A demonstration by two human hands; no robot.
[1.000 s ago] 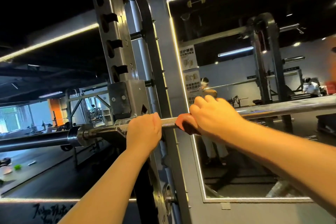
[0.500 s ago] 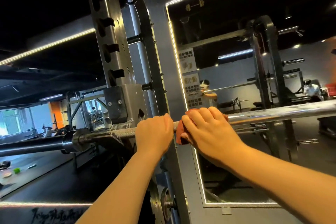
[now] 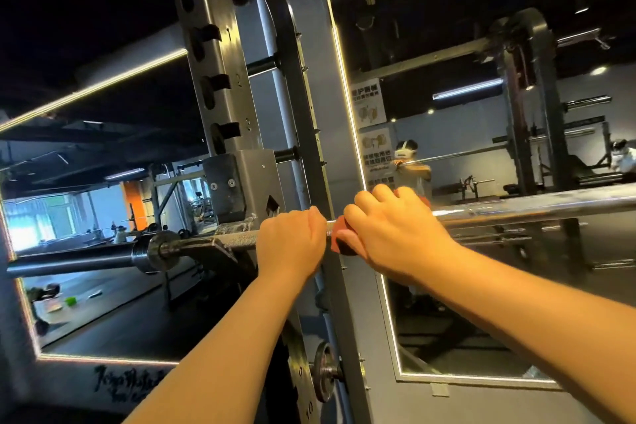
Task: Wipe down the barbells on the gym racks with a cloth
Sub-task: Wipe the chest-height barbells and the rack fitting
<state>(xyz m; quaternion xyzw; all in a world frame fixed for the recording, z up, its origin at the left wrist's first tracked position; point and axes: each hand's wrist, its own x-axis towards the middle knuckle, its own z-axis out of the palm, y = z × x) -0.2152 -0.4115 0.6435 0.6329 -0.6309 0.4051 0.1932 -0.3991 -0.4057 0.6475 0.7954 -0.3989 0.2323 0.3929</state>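
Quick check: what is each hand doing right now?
Left hand: closed, bare fingers gripping the barbell.
Right hand: closed, holding the red cloth around the barbell.

The long steel barbell (image 3: 533,206) is lying crosswise before the slotted metal upright (image 3: 220,79). A light-framed wall mirror (image 3: 430,45) is hanging behind, at two o'clock.

Right hand (image 3: 392,234) slid cloth (image 3: 345,244) along barbell (image 3: 516,208) toward left hand (image 3: 292,244).

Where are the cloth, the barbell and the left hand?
cloth (image 3: 345,247): head view, on its exposed red lower edge.
barbell (image 3: 533,206): head view, on the bare shiny shaft at right.
left hand (image 3: 292,241): head view, on the back of the hand.
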